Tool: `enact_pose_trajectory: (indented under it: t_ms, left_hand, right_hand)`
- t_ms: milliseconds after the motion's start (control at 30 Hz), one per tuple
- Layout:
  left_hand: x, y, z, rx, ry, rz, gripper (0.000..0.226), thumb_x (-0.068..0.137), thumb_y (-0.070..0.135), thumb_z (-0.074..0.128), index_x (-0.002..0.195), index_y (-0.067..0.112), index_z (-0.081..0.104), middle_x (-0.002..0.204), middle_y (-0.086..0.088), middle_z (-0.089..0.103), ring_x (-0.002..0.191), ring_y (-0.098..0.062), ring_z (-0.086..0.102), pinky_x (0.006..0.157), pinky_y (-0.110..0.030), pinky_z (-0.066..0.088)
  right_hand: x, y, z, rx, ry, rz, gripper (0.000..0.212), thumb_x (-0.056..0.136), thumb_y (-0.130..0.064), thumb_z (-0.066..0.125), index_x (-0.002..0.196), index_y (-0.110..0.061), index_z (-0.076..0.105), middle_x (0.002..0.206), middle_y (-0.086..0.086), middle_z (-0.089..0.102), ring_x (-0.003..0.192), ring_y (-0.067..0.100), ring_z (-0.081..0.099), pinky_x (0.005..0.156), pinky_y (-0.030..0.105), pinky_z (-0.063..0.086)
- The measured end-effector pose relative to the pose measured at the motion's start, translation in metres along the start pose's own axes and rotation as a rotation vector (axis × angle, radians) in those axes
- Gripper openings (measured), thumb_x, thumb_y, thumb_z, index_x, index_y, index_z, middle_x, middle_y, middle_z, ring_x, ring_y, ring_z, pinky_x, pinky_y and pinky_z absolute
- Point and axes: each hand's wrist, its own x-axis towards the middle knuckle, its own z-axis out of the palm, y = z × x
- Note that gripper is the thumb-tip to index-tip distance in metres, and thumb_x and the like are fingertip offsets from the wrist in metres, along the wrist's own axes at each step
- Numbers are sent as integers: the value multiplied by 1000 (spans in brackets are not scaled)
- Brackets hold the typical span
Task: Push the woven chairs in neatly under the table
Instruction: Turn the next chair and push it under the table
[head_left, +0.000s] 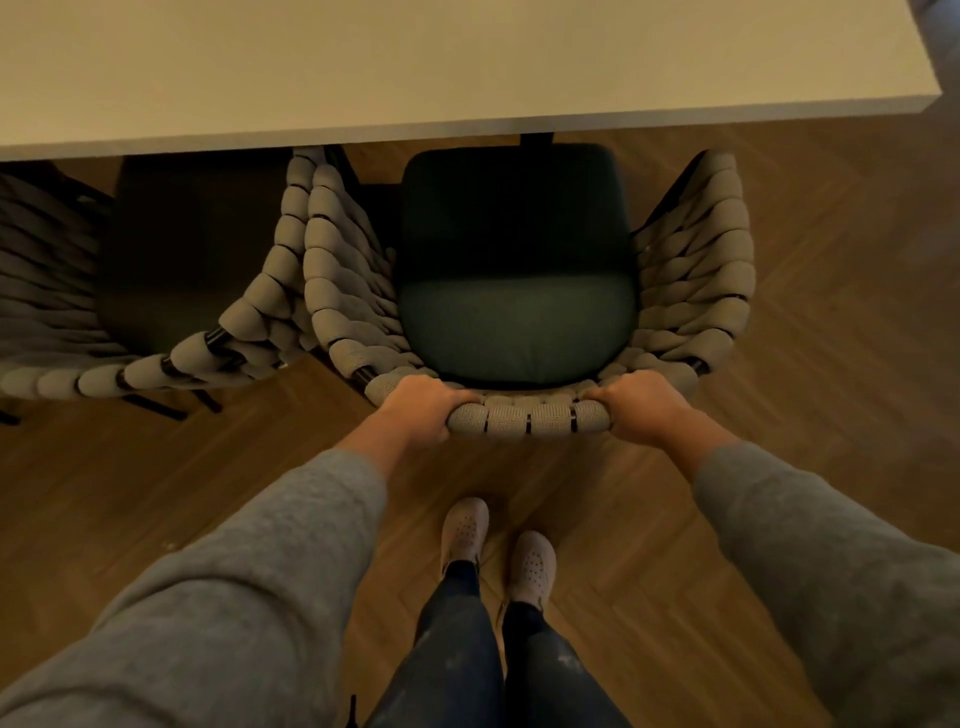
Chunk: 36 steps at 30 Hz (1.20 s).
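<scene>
A woven chair (696, 270) with grey rope sides and a dark green seat cushion stands in front of me, its front tucked just under the pale table (415, 67). My left hand (423, 410) grips the left part of the chair's curved top rail. My right hand (641, 405) grips the right part of the same rail. A second woven chair (244, 317) stands to the left, touching the first one's side, with its seat mostly under the table.
The table's right corner (930, 98) ends just past the chair. Wooden herringbone floor (831, 364) lies open to the right and behind me. My two feet (498, 551) in light shoes stand right behind the chair.
</scene>
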Motion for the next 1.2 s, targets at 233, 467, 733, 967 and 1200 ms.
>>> enact_pose_trajectory:
  t_ms: [233, 467, 733, 967, 1200]
  left_hand:
    - [37, -17, -12, -22, 47, -29, 44, 90, 36, 58, 134, 38, 48, 107, 4, 66, 98, -17, 61, 83, -31, 45]
    - [50, -27, -17, -32, 45, 19, 43, 90, 38, 59, 132, 42, 50, 108, 9, 65, 96, -13, 60, 74, -24, 38]
    - [56, -26, -20, -15, -42, -24, 50, 87, 38, 62, 134, 44, 46, 114, 7, 61, 102, -16, 58, 83, -31, 47]
    - [57, -19, -27, -57, -289, -77, 67, 80, 54, 68, 138, 33, 43, 127, 2, 57, 114, -18, 54, 99, -34, 43]
    - [91, 21, -68, -334, -409, -199, 93, 72, 87, 40, 145, 29, 39, 150, -3, 39, 136, -24, 38, 109, -39, 35]
  right_hand:
    - [25, 24, -32, -33, 3, -22, 36, 92, -28, 56, 128, -32, 56, 107, -2, 66, 99, 18, 62, 74, 26, 36]
    - [38, 38, -35, -40, -11, -64, 37, 91, -29, 57, 128, -34, 55, 106, -4, 67, 98, 18, 62, 76, 26, 39]
    - [46, 44, -26, -22, 2, -79, 37, 89, -33, 59, 126, -33, 55, 105, -5, 64, 94, 17, 62, 77, 30, 46]
    - [47, 41, -25, 57, -129, -51, 56, 82, -47, 66, 133, -36, 46, 115, -2, 60, 104, 20, 59, 88, 37, 49]
    - [24, 86, -47, 366, -39, 57, 86, 76, -79, 50, 148, -35, 32, 143, 6, 45, 130, 27, 42, 107, 41, 36]
